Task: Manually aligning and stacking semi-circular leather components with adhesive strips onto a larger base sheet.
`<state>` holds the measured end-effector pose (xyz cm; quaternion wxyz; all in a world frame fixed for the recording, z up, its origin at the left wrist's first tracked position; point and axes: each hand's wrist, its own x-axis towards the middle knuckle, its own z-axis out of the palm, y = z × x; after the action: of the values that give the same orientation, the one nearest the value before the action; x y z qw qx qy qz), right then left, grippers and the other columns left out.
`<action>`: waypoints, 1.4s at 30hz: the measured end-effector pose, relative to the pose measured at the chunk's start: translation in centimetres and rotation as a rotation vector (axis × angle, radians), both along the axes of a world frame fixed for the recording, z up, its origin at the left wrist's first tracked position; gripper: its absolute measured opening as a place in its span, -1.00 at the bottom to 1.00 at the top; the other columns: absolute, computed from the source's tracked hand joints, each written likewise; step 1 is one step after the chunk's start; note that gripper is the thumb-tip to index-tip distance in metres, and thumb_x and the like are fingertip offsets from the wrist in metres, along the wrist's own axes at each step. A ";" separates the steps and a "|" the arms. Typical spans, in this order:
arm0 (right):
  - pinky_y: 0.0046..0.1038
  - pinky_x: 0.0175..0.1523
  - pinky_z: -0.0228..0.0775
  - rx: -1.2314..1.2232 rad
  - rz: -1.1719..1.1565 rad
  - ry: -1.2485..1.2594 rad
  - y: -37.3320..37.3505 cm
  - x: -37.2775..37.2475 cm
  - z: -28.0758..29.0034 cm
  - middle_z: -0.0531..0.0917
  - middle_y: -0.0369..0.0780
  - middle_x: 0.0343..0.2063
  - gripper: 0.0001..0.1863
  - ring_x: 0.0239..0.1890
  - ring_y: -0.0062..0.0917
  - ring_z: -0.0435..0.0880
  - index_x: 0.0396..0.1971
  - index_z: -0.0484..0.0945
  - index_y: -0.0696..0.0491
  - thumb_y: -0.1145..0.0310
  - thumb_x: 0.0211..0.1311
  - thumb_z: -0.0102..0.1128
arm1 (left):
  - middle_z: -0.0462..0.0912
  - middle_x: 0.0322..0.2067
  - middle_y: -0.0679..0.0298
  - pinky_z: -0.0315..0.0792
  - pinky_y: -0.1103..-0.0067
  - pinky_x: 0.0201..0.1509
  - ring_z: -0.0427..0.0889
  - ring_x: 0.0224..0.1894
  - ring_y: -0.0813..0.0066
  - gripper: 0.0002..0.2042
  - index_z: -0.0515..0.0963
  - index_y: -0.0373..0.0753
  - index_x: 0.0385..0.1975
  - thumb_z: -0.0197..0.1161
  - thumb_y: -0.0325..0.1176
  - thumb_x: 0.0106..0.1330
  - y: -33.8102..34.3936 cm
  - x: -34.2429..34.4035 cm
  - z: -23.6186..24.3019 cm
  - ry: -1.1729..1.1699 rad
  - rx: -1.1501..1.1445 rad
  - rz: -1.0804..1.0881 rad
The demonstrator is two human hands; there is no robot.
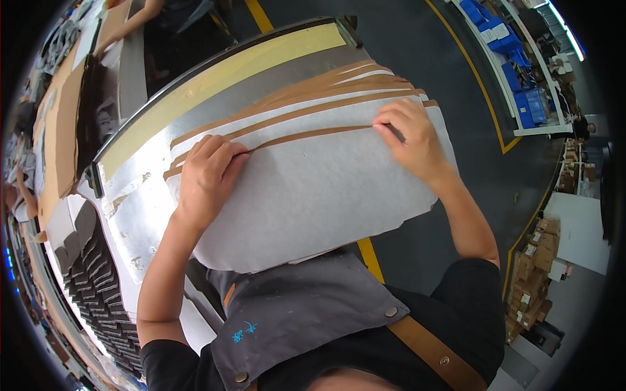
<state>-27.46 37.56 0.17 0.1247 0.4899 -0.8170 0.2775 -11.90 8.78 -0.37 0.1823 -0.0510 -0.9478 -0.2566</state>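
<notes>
A large white sheet (313,195) with a brown far edge and cut corners lies in front of me, its near side reaching my apron. My left hand (205,174) pinches that far edge near its left end, thumb against fingers. Toward the right end, my right hand (414,140) grips the same edge between thumb and fingertips. Between the two hands the brown edge bows up slightly. Beyond it, several more brown-edged white sheets (287,114) lie overlapped in a fanned stack. Whether one sheet or more is in my fingers is hidden.
The sheets rest on a metal-topped table (137,195) with a yellow strip (228,75) along its far side. Folded dark-edged pieces (98,274) stand in a row at left. Brown boards (62,130) lie farther left, near other people. Blue bins (531,107) fill a rack at right.
</notes>
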 end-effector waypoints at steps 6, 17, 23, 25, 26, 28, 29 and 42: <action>-0.41 -0.20 0.30 0.191 -0.052 -0.218 0.5 -1.7 6.2 0.54 -0.24 -0.52 -0.93 -0.39 -0.39 0.50 -0.49 0.50 0.13 0.47 0.14 0.16 | 0.58 -0.52 0.23 0.42 0.60 -0.29 0.55 -0.42 0.53 -0.89 0.59 -0.38 -0.38 0.30 -0.49 0.15 -0.5 -1.6 5.1 -0.404 0.353 0.074; -0.48 0.08 0.32 -0.180 -0.543 -0.334 9.6 -1.0 1.0 0.54 -0.20 -0.07 -0.69 -0.01 -0.48 0.53 0.01 0.49 0.07 0.34 0.31 0.09 | 0.49 -0.14 0.07 0.41 0.45 0.04 0.51 -0.08 0.21 -0.54 0.49 -0.36 -0.05 0.36 -0.17 0.15 0.2 -7.6 -0.6 -0.343 -0.023 -0.061; -0.25 0.29 0.10 -1.353 -0.703 -1.262 12.7 8.6 -8.9 0.36 -0.19 0.16 -0.21 0.21 -0.36 0.28 0.21 0.25 0.04 -0.28 0.19 -0.03 | 0.55 -0.19 0.03 0.43 0.47 -0.01 0.56 -0.16 0.22 -0.53 0.51 -0.34 -0.14 0.38 -0.08 0.11 0.6 -9.3 0.4 -0.536 -0.001 -0.037; -0.23 0.31 0.10 -1.534 -0.582 -1.550 10.0 11.2 -9.4 0.31 -0.20 0.23 -0.14 0.27 -0.37 0.24 0.27 0.17 0.07 -0.28 0.17 0.00 | 0.58 -0.21 0.03 0.44 0.50 -0.03 0.57 -0.18 0.23 -0.52 0.51 -0.33 -0.16 0.40 -0.07 0.09 0.7 -9.7 1.1 -0.570 -0.023 -0.038; -0.23 0.31 0.11 -1.576 -0.482 -1.639 8.5 12.1 -9.2 0.30 -0.22 0.24 -0.12 0.27 -0.37 0.24 0.29 0.15 0.07 -0.28 0.16 0.02 | 0.59 -0.23 0.04 0.43 0.52 -0.04 0.58 -0.20 0.23 -0.51 0.51 -0.34 -0.16 0.41 -0.06 0.07 0.7 -9.8 1.4 -0.622 0.015 -0.035; -0.24 0.31 0.11 -1.562 -0.452 -1.630 5.9 12.8 -8.7 0.31 -0.23 0.23 -0.13 0.27 -0.37 0.25 0.29 0.14 0.07 -0.27 0.16 0.03 | 0.61 -0.26 0.04 0.43 0.54 -0.05 0.59 -0.22 0.24 -0.50 0.51 -0.34 -0.17 0.42 -0.06 0.05 0.9 -9.6 2.0 -0.669 0.047 -0.032; -0.25 0.31 0.11 -1.542 -0.428 -1.622 5.0 13.0 -8.4 0.31 -0.24 0.23 -0.14 0.27 -0.37 0.25 0.29 0.14 0.08 -0.25 0.17 0.04 | 0.61 -0.27 0.04 0.42 0.54 -0.05 0.59 -0.23 0.24 -0.48 0.51 -0.36 -0.15 0.43 -0.07 0.04 1.1 -9.3 2.2 -0.667 0.084 -0.001; -0.24 0.33 0.08 -1.395 -0.354 -1.767 3.0 15.6 -8.1 0.29 -0.19 0.25 -0.36 0.27 -0.31 0.26 0.30 0.12 0.07 0.06 0.33 -0.01 | 0.56 -0.52 0.14 0.35 0.49 -0.25 0.51 -0.41 0.35 -0.48 0.59 -0.38 -0.35 0.44 0.04 -0.04 -3.0 -5.7 2.3 -0.889 0.068 -0.081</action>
<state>-11.90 40.58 -7.89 -0.2118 -0.1753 -0.3440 0.8978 -17.61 5.82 1.97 -0.2514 0.0334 -0.9223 -0.2915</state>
